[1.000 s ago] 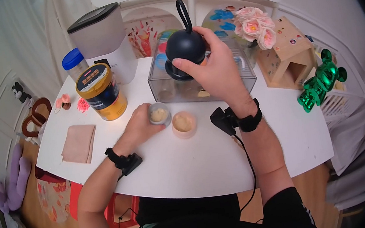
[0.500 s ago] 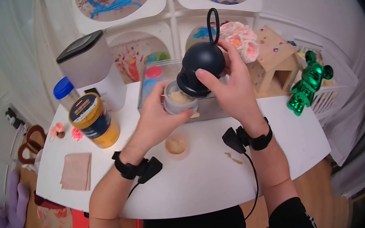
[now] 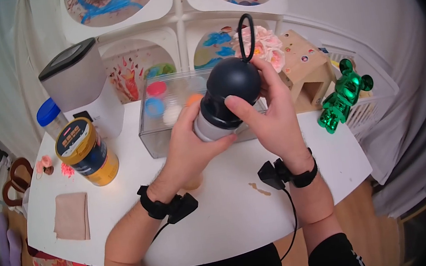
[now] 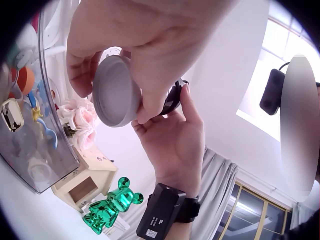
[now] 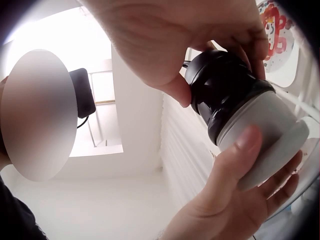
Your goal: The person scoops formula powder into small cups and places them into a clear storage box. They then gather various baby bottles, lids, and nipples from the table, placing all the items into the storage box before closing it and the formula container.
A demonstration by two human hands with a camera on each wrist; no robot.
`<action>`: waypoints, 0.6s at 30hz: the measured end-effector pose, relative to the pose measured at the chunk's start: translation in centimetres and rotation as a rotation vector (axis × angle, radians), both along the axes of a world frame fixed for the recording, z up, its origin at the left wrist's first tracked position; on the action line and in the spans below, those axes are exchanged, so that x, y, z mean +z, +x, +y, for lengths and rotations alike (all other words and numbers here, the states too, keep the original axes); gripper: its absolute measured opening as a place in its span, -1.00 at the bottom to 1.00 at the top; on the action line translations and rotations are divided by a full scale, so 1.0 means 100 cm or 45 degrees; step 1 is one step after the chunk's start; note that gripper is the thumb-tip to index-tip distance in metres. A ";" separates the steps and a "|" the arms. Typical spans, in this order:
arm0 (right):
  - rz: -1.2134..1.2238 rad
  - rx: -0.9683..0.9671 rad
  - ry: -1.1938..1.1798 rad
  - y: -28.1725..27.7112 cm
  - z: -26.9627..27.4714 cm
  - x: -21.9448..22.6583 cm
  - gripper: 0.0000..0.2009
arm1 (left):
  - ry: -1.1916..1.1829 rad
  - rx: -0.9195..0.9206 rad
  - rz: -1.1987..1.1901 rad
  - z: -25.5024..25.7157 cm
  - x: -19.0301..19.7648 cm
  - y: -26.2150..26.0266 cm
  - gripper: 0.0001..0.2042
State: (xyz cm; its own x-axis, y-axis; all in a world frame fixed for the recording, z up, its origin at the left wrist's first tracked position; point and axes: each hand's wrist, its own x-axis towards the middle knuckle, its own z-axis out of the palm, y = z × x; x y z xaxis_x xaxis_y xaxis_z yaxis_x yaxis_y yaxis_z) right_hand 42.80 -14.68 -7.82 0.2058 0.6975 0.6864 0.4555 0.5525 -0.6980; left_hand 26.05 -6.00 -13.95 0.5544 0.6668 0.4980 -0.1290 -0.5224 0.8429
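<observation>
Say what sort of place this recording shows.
Probably a child's play or craft room: paint-streaked round panels in white frames line the back, a pale wooden toy house stands on the smooth white table, and a shiny green bear-shaped figure is beside it.

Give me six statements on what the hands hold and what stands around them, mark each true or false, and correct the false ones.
1. The right hand holds the black round-topped piece. True.
2. The left hand is holding nothing. False: it grips the grey cup.
3. The black round-topped piece meets the mouth of the grey cup. True.
4. The yellow tub stands open. False: its lid is on.
5. A folded cloth lies on the white table. True.
6. In the head view, the green bear figure is left of the wooden house. False: it is to the right.
</observation>
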 end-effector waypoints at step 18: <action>0.080 0.299 -0.025 -0.002 0.004 -0.009 -0.21 | -0.259 -0.322 0.020 0.006 0.013 -0.024 -0.32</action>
